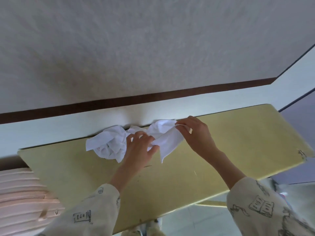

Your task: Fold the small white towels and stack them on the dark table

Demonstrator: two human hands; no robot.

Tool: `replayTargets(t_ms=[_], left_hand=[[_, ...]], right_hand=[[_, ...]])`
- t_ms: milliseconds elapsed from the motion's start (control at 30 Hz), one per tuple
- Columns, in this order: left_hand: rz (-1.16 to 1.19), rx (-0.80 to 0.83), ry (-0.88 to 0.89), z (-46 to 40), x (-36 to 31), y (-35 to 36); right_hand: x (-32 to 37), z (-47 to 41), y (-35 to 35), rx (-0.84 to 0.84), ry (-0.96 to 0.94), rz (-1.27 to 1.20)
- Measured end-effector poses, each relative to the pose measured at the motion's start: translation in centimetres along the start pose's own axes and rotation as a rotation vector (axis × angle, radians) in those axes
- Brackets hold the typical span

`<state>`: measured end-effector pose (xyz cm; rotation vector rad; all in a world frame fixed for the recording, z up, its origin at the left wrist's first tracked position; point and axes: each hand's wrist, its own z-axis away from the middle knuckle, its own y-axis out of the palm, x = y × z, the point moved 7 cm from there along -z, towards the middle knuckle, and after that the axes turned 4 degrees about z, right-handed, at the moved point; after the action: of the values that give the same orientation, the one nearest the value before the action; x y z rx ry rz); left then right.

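Note:
A small white towel (167,143) hangs just above the table (238,143), stretched between both hands. My right hand (196,133) pinches its upper edge near the far side. My left hand (141,147) grips the lower left part of the same towel. Its free corner droops toward the tabletop. A crumpled heap of white towels (109,143) lies left of my left hand, against the wall edge of the table. Here the table looks yellowish, not dark. No folded stack is visible.
The wall with a dark brown band (136,99) runs right behind the table. A pink ribbed cushion or bag (22,201) sits at the lower left, beside the table's left end. Pale floor tiles (196,218) show below the front edge.

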<state>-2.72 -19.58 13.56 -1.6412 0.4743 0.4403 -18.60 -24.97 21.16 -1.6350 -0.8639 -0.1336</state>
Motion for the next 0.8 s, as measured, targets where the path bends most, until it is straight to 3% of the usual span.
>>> replayTargets(t_ms=[267,533,700,800], left_hand=[[-0.066,0.025,-0.081,1.1,2.6,-5.2],[0.099,-0.072,-0.183,1.1,0.7,-8.1],[0.187,-0.124,-0.217,4.2,-0.6,-7.6],[0.216,-0.046,-0.294,6.8,-0.1,-4.3]], right_hand=[[-2.6,0.3,-3.1,-0.06,0.048,0.091],[-4.0,-0.3,-5.4,-0.025,0.028,0.044],[-5.4,2.5,-4.9,0.077,-0.017,-0.039],[-7.7,5.7,-3.1,0.186,0.012,-0.024]])
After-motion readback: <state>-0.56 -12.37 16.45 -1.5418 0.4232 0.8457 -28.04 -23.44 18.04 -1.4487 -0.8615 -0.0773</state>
